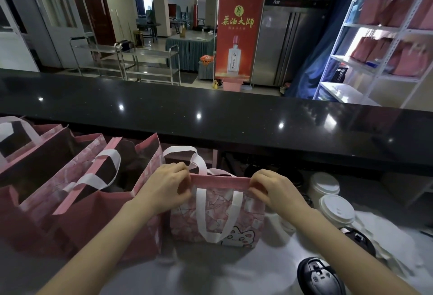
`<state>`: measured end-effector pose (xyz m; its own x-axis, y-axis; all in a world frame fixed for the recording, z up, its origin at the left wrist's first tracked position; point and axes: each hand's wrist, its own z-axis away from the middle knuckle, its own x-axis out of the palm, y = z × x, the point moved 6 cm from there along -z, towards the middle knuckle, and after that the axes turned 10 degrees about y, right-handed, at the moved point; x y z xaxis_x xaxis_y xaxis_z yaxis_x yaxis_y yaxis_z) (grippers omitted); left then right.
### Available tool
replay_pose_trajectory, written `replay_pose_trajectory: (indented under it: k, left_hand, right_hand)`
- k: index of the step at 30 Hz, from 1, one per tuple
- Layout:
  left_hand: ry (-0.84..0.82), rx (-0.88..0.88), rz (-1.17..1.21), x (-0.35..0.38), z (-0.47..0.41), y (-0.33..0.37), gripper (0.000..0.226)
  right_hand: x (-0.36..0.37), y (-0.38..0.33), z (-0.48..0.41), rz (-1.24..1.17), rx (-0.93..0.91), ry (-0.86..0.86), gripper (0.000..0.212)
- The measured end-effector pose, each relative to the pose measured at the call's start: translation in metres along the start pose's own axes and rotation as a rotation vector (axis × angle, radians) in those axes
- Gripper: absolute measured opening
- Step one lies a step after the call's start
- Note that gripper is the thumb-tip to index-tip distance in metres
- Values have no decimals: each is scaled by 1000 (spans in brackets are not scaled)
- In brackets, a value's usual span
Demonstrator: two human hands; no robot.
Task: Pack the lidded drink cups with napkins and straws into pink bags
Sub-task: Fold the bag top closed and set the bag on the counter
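Below the black counter (210, 119), you are pinching the shut top of the pink cat-print fabric bag (218, 215) with your left hand (167, 187) and right hand (275, 189), the fold hiding its contents.

two hands (164, 184) (278, 189); two lidded cups (324, 185) (337, 210); at least three pink bags (218, 212) (105, 177) (23, 144) up front; more on shelf (370, 28), uncountable.

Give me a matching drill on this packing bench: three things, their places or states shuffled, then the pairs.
Things: 1 cat-print bag; 2 white-lidded cups; 3 larger pink bags.
States: A standing open on the left; B top edge pinched by left hand and right hand; C standing on the right, outside any bag.
Pairs: 1-B; 2-C; 3-A.
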<state>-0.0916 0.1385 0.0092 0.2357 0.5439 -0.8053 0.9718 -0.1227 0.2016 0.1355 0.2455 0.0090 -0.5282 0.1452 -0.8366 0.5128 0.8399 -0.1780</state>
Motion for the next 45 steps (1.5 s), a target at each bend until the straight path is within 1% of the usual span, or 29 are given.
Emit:
replay_pose_trajectory:
  k: [2,5,7,10,11,13,15,17,22,26,29,33,36,40,43,45]
  left_hand:
    - [4,-4,12,1,-4,6,9]
    - [-29,-20,19,10,-11,17,14]
    - [-43,-78,52,18,-15,21,23]
    - [-41,-129,102,27,-18,25,39]
    - [-42,-114,120,29,-19,28,37]
    - [-39,-95,148,32,-19,31,26]
    - [-8,-96,170,33,-18,31,17]
    - [14,-74,161,34,-18,34,14]
    - [10,-31,131,27,-18,35,12]
    - [-11,-112,127,12,-8,7,13]
    - [-13,-174,131,10,-1,-2,13]
    - [26,-192,124,13,3,0,14]
    - [9,-203,159,11,5,-2,15]
    - [2,-239,159,3,8,-12,19]
    - [6,-239,136,2,11,-10,18]
    - [-3,-265,112,5,13,-5,16]
  right_hand:
    - [2,-6,-6,6,20,-9,10]
    - [7,-18,-18,-12,75,-30,16]
    - [15,-27,-27,-31,112,-63,22]
    - [32,-46,-39,-3,112,-124,21]
    - [37,-51,-42,7,110,-135,21]
    - [44,-55,-45,12,115,-142,21]
    - [47,-53,-43,-25,139,-136,20]
    - [48,-50,-39,-65,137,-123,19]
    - [33,-34,-32,-127,125,-102,17]
    - [14,5,-19,-129,239,-118,18]
    - [10,16,-14,-181,322,-133,13]
    - [13,15,-14,-157,303,-113,6]
    - [12,19,-12,-184,298,-151,10]
    - [1,44,-3,-169,337,-192,15]
    - [-3,52,3,-142,347,-171,9]
    - [-3,49,4,-137,354,-126,8]
